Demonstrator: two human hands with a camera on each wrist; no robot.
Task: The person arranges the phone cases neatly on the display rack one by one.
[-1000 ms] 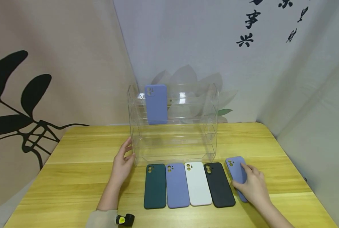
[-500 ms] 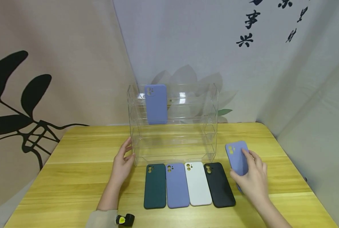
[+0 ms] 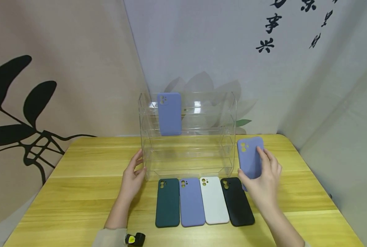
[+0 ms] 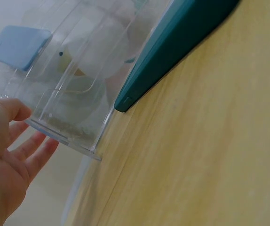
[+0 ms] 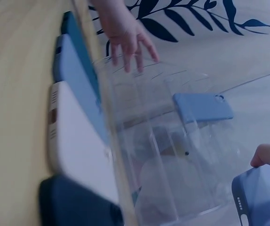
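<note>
My right hand pinches a lavender phone case by its long edges, raised to the right of the clear tiered rack. In the right wrist view, part of that phone case shows beside the thumb. My left hand touches the left side panel of the clear rack with spread, mostly straight fingers, as the left wrist view also shows. Another lavender case stands upright at the upper left of the rack. In front lie a dark green case, a lavender case, a white case and a black case.
The wooden table carries everything. A printed cloth backdrop with dark leaves and characters hangs behind it. A small black device sits at my left wrist by the sleeve.
My right hand has lifted the lavender case from beside the black case and carried it up and slightly left towards the rack. The left hand stays against the rack's side.
</note>
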